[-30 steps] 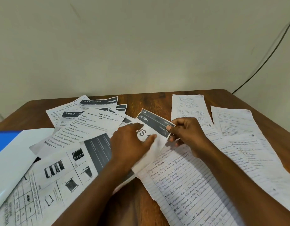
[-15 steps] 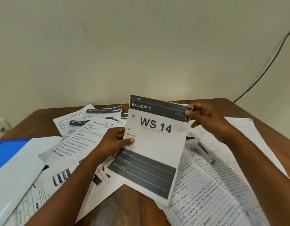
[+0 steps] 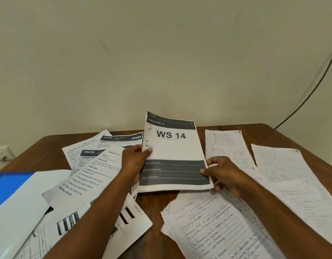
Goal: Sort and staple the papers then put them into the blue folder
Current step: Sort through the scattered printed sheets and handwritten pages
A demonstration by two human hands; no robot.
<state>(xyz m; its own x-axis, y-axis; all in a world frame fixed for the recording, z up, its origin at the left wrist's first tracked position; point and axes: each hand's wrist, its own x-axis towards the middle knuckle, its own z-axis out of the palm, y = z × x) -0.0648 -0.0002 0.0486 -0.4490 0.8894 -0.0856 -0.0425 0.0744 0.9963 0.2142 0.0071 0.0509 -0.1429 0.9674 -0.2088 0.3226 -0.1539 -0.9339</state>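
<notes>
A printed sheet headed "BALCONY 2 / WS 14" [image 3: 173,152] stands tilted over the middle of the brown table. My left hand [image 3: 136,159] pinches its left edge, thumb on the front. My right hand [image 3: 222,173] grips its lower right corner. Other printed sheets [image 3: 98,165] lie fanned to the left. Handwritten lined pages [image 3: 217,225] lie at the front right. The blue folder [image 3: 6,186] lies open at the far left, its white inside [image 3: 25,208] facing up. No stapler is visible.
More handwritten sheets [image 3: 284,165] spread over the table's right side. Sheets with drawn black shapes [image 3: 68,223] lie at the front left under my left forearm. Bare wood [image 3: 155,200] shows just below the held sheet. A black cable [image 3: 310,94] runs down the wall at right.
The WS 14 sheet was lifted off the pile and now stands squarer and further right. My right hand slid from its top right corner to its lower right corner. The stapler seen earlier is hidden.
</notes>
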